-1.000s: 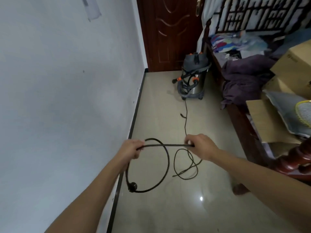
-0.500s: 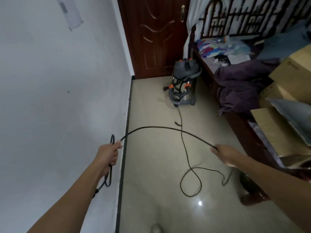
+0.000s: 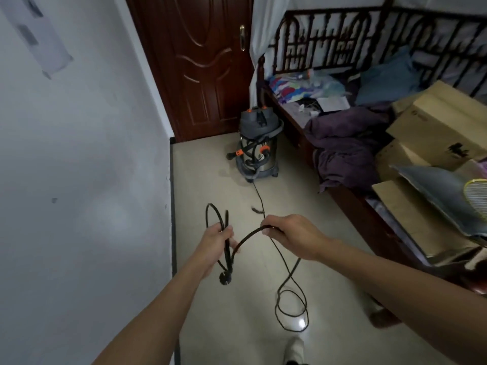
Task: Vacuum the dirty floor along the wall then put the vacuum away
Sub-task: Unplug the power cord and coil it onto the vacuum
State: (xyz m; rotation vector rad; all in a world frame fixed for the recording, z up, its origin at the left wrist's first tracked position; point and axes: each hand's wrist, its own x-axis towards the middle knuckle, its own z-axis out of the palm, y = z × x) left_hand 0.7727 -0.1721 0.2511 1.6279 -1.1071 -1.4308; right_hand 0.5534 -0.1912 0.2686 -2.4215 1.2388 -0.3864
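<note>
Two hands on the power cord, both closed on it. Your left hand has its fingers curled round a bunch of gathered loops; one loop sticks up above the fist, and the plug hangs just below it. Your right hand pinches a single strand between thumb and curled fingers, knuckles up. A short arc of cord bridges the two hands, which are near each other at mid-frame over the floor.

From your right hand the slack drops to the tiles and lies in one loose loop beside a bright light reflection. Another run of cord lies along the floor from the base of the vacuum toward your right hand.

That vacuum is a grey canister with orange fittings. It stands upright on the floor, well ahead of you, near the dark wooden door and just beside the end of the wooden bed. Its hose is wrapped round the body.

White wall with a dark baseboard runs along your left. Purple cloth and cardboard boxes are piled on the bed. One foot shows at the bottom edge.
</note>
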